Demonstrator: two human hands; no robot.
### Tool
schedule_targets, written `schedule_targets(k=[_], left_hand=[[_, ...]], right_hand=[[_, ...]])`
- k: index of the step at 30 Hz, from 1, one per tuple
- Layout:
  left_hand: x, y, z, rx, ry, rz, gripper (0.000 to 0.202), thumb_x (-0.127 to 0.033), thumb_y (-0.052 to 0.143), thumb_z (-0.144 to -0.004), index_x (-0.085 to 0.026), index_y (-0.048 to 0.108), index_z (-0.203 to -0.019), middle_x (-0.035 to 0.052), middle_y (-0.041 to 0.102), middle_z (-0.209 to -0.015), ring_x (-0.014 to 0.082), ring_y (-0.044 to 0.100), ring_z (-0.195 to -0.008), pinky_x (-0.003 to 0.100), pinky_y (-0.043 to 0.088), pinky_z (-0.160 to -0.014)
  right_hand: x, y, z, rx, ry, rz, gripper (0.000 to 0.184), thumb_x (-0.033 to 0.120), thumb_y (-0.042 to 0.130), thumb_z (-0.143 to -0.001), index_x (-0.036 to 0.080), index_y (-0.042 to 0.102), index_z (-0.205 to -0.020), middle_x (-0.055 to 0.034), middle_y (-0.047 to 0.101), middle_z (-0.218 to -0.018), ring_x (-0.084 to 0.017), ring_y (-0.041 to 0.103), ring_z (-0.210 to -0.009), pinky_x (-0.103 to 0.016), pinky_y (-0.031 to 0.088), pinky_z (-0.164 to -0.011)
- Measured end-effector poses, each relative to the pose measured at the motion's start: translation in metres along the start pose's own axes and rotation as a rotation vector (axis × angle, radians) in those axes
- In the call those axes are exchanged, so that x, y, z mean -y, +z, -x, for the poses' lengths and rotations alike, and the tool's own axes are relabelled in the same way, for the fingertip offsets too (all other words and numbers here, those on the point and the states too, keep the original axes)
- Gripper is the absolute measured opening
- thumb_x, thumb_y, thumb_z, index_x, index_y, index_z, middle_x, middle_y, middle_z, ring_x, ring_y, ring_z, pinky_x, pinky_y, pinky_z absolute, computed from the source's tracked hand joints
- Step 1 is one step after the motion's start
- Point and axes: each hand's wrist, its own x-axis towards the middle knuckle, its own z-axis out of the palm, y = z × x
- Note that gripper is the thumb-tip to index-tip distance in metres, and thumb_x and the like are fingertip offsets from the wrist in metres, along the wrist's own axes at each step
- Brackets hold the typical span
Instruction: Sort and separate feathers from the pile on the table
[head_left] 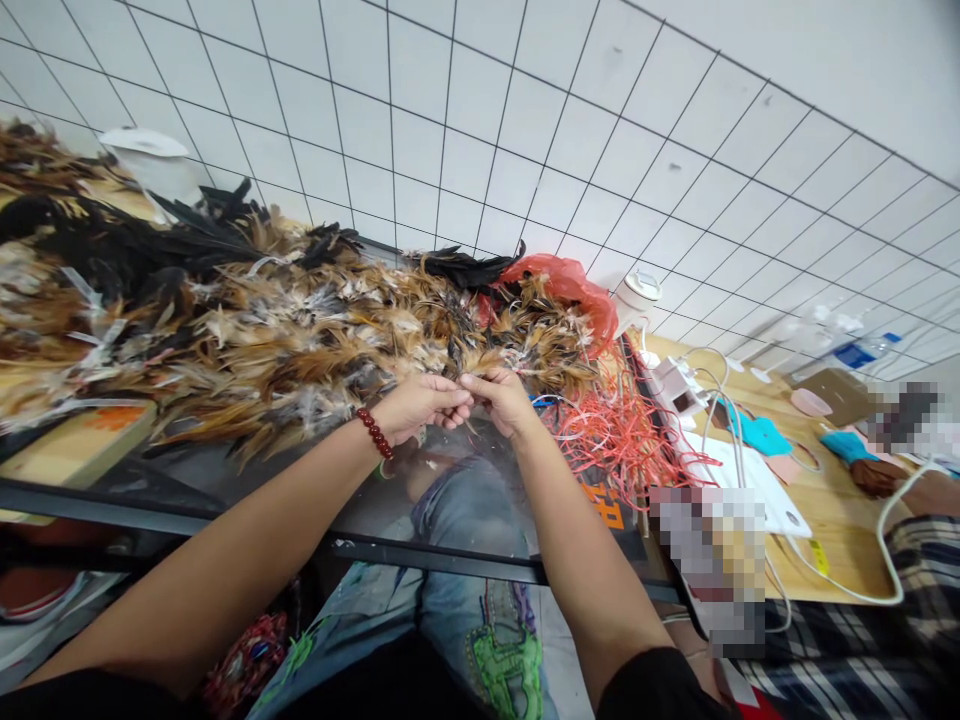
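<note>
Here, we see soft, fluffy brown feathers heaped along the back of the table. Between them and its front edge, our left hand and right hand meet, fingertips pinched shut; we can't tell on what. Thin, tangled red strings lie by the right edge, a crinkly red bag behind.
</note>
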Motion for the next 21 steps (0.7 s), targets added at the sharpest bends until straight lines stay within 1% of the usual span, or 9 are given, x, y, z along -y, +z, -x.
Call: schedule_targets(k=[2,4,6,8,10,13,15,17,21], left_hand=[[0.001,0.002,-0.001,-0.049,0.056,-0.06,0.011,-0.02,0.076,-0.071,-0.011,0.072,-0.067,0.0083,0.069,-0.067,0.012,0.061,-0.056,0.023,0.049,-0.055],[0.002,0.004,-0.002,-0.111,0.095,-0.153,0.011,-0.017,0.075,-0.071,-0.011,0.071,-0.063,0.007,0.068,-0.062,0.0111,0.059,-0.053,0.023,0.048,-0.055],[0.003,0.005,-0.002,-0.131,0.08,-0.178,0.014,-0.015,0.073,-0.073,-0.011,0.069,-0.059,0.007,0.067,-0.058,0.0111,0.058,-0.05,0.023,0.048,-0.054],[0.002,0.005,-0.002,-0.105,0.031,-0.039,0.013,-0.014,0.072,-0.074,-0.01,0.069,-0.062,0.0083,0.068,-0.062,0.0126,0.06,-0.054,0.024,0.05,-0.056],[0.0,0.003,-0.001,-0.086,-0.019,0.197,0.007,-0.012,0.07,-0.076,-0.009,0.07,-0.069,0.0085,0.069,-0.067,0.0132,0.063,-0.06,0.025,0.053,-0.062],[-0.005,0.001,-0.001,-0.103,-0.06,0.439,0.008,-0.009,0.064,-0.081,-0.01,0.069,-0.074,0.0062,0.068,-0.072,0.0098,0.062,-0.061,0.025,0.055,-0.069],[-0.007,-0.001,0.0,-0.108,-0.081,0.473,0.013,-0.009,0.06,-0.084,-0.01,0.068,-0.074,0.0046,0.066,-0.068,0.0086,0.06,-0.059,0.025,0.056,-0.071],[-0.007,-0.002,0.0,-0.111,-0.104,0.466,0.014,-0.009,0.059,-0.085,-0.01,0.068,-0.074,0.0031,0.063,-0.063,0.0098,0.061,-0.059,0.027,0.056,-0.072],[-0.009,-0.005,0.0,-0.104,-0.142,0.433,0.01,-0.011,0.064,-0.08,-0.011,0.067,-0.071,0.0021,0.06,-0.06,0.0129,0.062,-0.061,0.033,0.057,-0.074]], right_hand=[[-0.002,-0.001,-0.002,-0.035,-0.038,0.002,0.04,0.041,0.088,-0.045,0.016,0.063,-0.064,0.004,0.062,-0.058,-0.008,0.051,-0.053,-0.022,0.041,-0.054],[-0.006,-0.003,-0.004,-0.051,-0.065,0.019,0.039,0.039,0.088,-0.045,0.016,0.062,-0.062,0.0046,0.06,-0.058,-0.008,0.051,-0.054,-0.022,0.041,-0.055],[-0.009,-0.003,-0.006,-0.046,-0.075,0.053,0.037,0.039,0.087,-0.048,0.016,0.06,-0.06,0.0052,0.057,-0.056,-0.008,0.048,-0.053,-0.022,0.04,-0.054],[-0.008,-0.003,-0.006,-0.043,-0.107,0.075,0.035,0.04,0.085,-0.052,0.017,0.062,-0.064,0.0052,0.055,-0.058,-0.008,0.047,-0.054,-0.023,0.04,-0.055],[-0.006,-0.002,-0.005,-0.032,-0.179,0.117,0.04,0.039,0.085,-0.053,0.019,0.066,-0.082,0.0045,0.056,-0.069,-0.008,0.046,-0.059,-0.023,0.041,-0.058],[-0.003,-0.001,-0.003,-0.033,-0.355,0.326,0.071,0.03,0.088,-0.048,0.025,0.062,-0.114,0.0012,0.057,-0.092,-0.009,0.045,-0.067,-0.024,0.043,-0.064],[-0.003,0.001,-0.003,-0.069,-0.458,0.477,0.077,0.029,0.087,-0.051,0.026,0.058,-0.123,-0.0015,0.054,-0.099,-0.01,0.043,-0.069,-0.026,0.043,-0.067],[-0.005,0.002,-0.003,-0.11,-0.516,0.56,0.075,0.031,0.085,-0.057,0.025,0.056,-0.126,-0.0028,0.053,-0.099,-0.011,0.041,-0.068,-0.027,0.042,-0.066],[-0.008,0.006,-0.002,-0.183,-0.539,0.623,0.072,0.032,0.083,-0.06,0.026,0.056,-0.127,-0.0029,0.053,-0.098,-0.011,0.039,-0.065,-0.027,0.04,-0.064]])
